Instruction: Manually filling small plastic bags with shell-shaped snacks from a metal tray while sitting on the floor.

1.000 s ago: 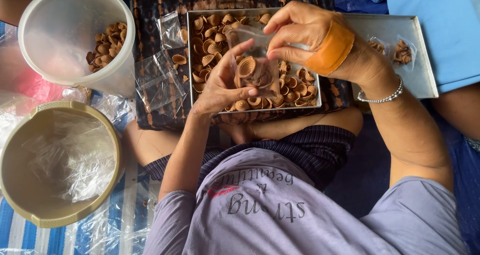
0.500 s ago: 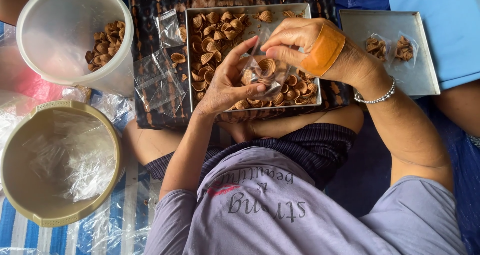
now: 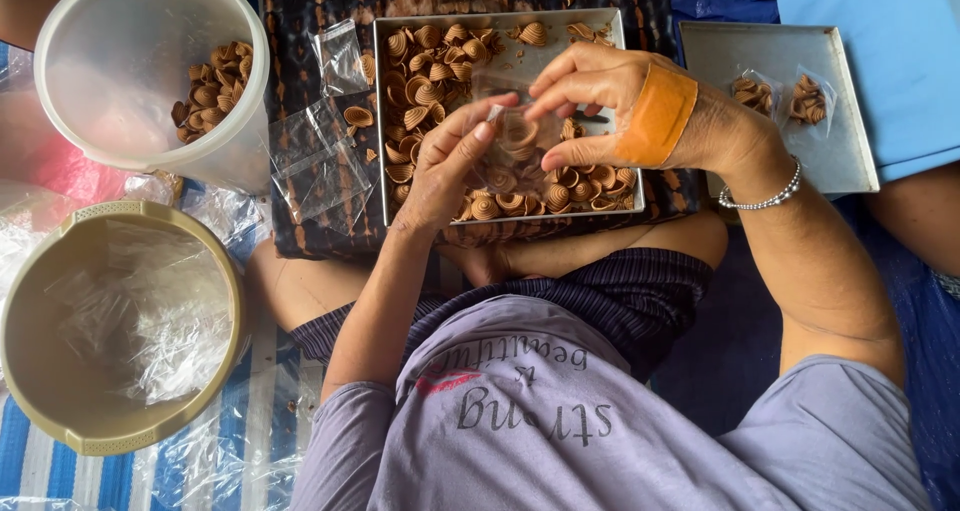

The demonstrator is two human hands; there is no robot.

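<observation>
Nearest the camera is the person's lap, and just beyond it the metal tray [image 3: 385, 121] of ridged brown shell-shaped snacks. Over the tray, the left hand [image 3: 450, 166] pinches one edge of a small clear bag [image 3: 515, 136], while the right hand [image 3: 620, 106], wearing an orange band, closes its fingers on the other edge — apparently held between them to keep its mouth open. Left of the tray lie spare bags [image 3: 320, 161], a tan basket [image 3: 110, 321] and a white tub [image 3: 150, 71]. Right of the tray, a second tray [image 3: 840, 161] carries filled packets [image 3: 780, 96].
</observation>
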